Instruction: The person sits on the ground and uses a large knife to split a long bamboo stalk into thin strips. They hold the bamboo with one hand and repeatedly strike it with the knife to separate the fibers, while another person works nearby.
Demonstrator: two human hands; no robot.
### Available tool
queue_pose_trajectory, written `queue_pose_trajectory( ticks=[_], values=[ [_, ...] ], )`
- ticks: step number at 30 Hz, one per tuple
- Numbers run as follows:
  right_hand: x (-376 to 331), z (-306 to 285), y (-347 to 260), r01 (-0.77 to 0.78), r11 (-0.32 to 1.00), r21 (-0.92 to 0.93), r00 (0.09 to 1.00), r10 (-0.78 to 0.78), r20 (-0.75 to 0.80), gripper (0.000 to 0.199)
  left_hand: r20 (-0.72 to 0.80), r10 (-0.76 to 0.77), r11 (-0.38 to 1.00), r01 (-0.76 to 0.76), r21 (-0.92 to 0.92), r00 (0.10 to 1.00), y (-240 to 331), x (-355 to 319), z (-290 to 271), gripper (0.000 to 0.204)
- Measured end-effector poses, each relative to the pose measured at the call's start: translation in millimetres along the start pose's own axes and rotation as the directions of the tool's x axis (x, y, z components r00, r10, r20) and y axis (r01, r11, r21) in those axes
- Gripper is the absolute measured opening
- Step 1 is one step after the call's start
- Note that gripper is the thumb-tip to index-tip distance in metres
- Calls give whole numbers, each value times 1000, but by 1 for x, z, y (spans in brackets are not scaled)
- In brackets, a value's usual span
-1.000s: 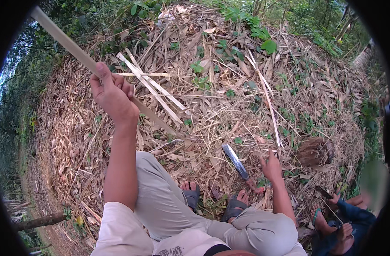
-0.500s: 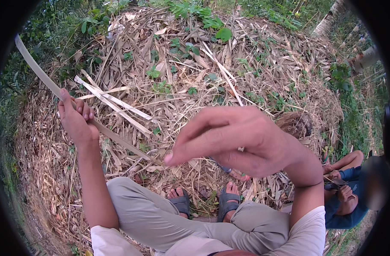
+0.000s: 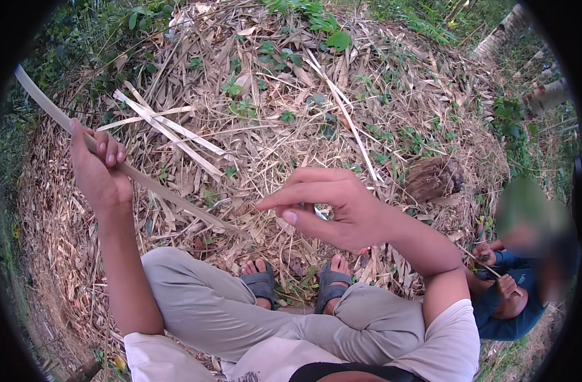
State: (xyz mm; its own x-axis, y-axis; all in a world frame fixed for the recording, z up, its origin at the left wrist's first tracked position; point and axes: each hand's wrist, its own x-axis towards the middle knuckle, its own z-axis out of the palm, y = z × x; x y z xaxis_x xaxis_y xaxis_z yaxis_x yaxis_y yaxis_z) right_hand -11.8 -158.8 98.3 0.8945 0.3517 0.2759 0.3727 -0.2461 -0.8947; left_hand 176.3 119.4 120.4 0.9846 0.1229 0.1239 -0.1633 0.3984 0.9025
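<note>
Head view: bamboo strip (image 3: 144, 178) clasped within left hand (image 3: 100, 172) fingers (image 3: 109, 149)

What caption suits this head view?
Seated person's left hand grips a long bamboo strip; right hand raised above dry leaf litter.

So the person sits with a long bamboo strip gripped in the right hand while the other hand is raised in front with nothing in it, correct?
Not quite: the head view shows the left hand gripping the long bamboo strip. The right hand is the raised one.
</note>
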Motion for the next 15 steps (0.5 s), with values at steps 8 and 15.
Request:
queue_pose_trajectory(
  ticks=[8, 15],
  values=[
    [2, 100, 68, -332, 930, 160, 943, 319, 99, 50, 107, -55, 993, 65, -94, 993, -21, -36, 28, 29],
    [-15, 95, 65, -425, 872, 245, 885, 457, -91, 20, 185, -242, 951, 195, 241, 953, -18, -42, 37, 31]
  ],
)
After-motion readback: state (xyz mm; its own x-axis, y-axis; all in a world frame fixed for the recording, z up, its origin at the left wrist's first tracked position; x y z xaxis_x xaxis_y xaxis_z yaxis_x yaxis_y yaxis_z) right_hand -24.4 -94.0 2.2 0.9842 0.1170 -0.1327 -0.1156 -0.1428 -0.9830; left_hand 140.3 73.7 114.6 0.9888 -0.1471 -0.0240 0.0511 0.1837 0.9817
